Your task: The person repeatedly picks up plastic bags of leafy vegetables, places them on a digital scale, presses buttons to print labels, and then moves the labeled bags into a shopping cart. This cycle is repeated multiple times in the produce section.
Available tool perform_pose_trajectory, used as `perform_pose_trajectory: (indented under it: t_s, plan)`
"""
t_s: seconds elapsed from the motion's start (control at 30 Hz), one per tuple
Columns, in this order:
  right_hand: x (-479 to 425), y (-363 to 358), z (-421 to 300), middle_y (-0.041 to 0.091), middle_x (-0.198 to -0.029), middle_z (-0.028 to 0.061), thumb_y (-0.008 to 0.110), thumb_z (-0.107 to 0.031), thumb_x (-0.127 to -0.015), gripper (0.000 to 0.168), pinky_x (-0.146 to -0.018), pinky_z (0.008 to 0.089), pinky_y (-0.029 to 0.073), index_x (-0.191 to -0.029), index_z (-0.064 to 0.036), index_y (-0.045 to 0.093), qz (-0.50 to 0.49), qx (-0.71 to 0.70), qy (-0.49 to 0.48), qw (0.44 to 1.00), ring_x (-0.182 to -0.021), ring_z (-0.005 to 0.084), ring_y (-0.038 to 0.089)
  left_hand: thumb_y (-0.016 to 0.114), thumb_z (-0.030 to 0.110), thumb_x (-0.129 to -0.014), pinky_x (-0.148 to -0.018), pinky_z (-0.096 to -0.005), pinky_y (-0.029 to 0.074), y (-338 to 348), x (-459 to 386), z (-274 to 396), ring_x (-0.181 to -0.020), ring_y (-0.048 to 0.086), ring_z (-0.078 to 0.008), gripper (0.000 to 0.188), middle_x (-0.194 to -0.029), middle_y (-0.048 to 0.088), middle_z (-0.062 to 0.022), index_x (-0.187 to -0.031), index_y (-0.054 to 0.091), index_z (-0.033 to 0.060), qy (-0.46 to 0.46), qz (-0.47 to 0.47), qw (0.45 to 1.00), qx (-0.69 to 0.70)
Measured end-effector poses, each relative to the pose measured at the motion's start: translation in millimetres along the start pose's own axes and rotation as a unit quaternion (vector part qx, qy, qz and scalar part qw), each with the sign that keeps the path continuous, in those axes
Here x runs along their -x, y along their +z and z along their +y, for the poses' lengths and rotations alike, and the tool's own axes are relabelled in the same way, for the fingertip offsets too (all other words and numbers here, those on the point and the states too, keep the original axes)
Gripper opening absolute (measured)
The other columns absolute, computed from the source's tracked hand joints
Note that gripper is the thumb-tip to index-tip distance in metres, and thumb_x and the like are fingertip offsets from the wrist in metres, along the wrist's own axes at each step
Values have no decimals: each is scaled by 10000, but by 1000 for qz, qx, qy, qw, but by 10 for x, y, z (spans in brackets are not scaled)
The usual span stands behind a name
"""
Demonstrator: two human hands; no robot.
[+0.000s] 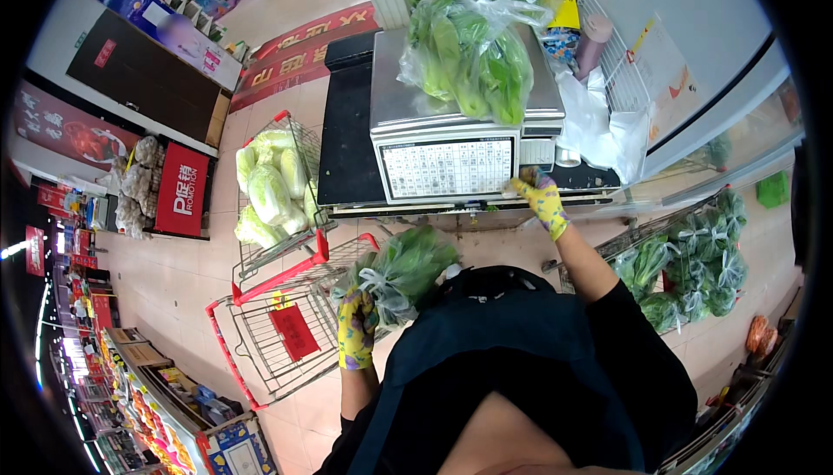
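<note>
My left hand (357,325), in a yellow flowered glove, grips the tied top of a plastic bag of leafy greens (416,263) beside my body. My right hand (541,200), in a matching glove, is at the lower right corner of the weighing scale's key panel (449,166); its fingers are partly bent, and whether they hold something small is unclear. On the metal plate of the scale (390,94) lies a knotted clear bag of leafy greens (475,52). White plastic film (589,123) hangs to the right of the scale.
A cart with napa cabbages (268,192) stands left, against an empty-looking red-handled cart (267,345). Bagged greens (706,254) fill a cart at right. The black counter (348,130) carries the scale. A wire rack (612,52) and pink bottle (593,39) stand behind the film.
</note>
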State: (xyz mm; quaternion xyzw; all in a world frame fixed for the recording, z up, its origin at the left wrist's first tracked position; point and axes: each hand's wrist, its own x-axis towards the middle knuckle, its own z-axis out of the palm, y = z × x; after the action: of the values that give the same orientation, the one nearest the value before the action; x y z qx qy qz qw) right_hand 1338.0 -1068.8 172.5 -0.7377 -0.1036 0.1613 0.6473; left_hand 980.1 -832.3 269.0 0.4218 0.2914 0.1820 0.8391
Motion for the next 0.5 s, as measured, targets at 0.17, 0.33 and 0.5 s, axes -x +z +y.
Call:
perform_pose_trajectory:
  t_s: [0.17,0.33,0.5]
  plan:
    - [-167,-142,-54,640,-837,9,666,-234,-823,254,-561,240,462,-983,-40,630,63,-156,126,978,-654,94,571,585,394,-860,-491,-161,317,112,8,159,-569,390,-44,408,-845,512,21,-1058,486,52,-56,13,998,-33]
    - [-200,-150,-167,647,-797,36,654,-226,-827,253,-498,241,458,-1015,-63,607,109,-235,172,950,-591,108,579,497,243,-928,-418,-167,275,143,-28,146,-494,346,-51,163,-768,476,16,-933,489,80,-36,-24,999,11]
    - [-316,-66,-245,646,-739,56,657,-211,-817,231,-468,262,448,-994,-67,618,134,-303,186,925,-524,135,565,594,493,-828,-639,-178,404,-8,0,111,-807,504,-99,569,-1010,537,-23,-1158,462,49,-36,-70,995,-68]
